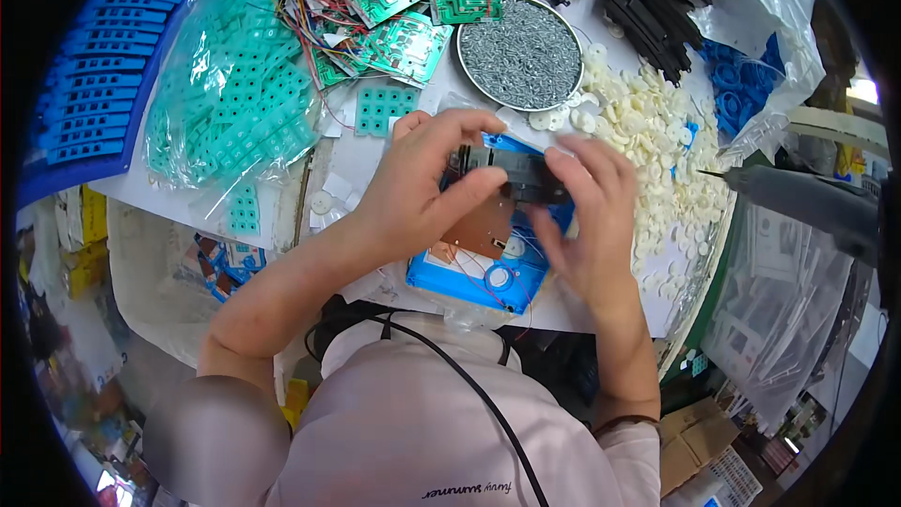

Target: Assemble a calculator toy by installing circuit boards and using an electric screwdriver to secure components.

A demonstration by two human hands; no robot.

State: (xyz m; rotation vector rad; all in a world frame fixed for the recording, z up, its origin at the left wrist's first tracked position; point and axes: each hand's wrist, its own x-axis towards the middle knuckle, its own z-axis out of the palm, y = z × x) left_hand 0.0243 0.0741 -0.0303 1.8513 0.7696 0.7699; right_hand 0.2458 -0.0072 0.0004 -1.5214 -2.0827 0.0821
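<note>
Both my hands meet over a blue plastic casing (pixel 449 278) lying open on the table. A black plastic part (pixel 527 175) is held between them, above the casing's upper half. My left hand (pixel 422 169) grips its left end with thumb and fingers. My right hand (pixel 598 216), slightly blurred, has its fingers on the right end and its thumb below. Under the part, a brown circuit board (pixel 477 225) sits in the casing, partly hidden by my left hand. Thin red wires and a white round disc (pixel 498 277) show in the casing's lower half.
Beyond my hands stand a round dish of small screws (pixel 521 54), green circuit boards (pixel 404 45) with wires, and black plastic parts (pixel 648 14). Bagged teal rubber keypads (pixel 230 84) lie left, cream plastic discs (pixel 657 141) right. A grey electric screwdriver (pixel 798 197) juts in from the right.
</note>
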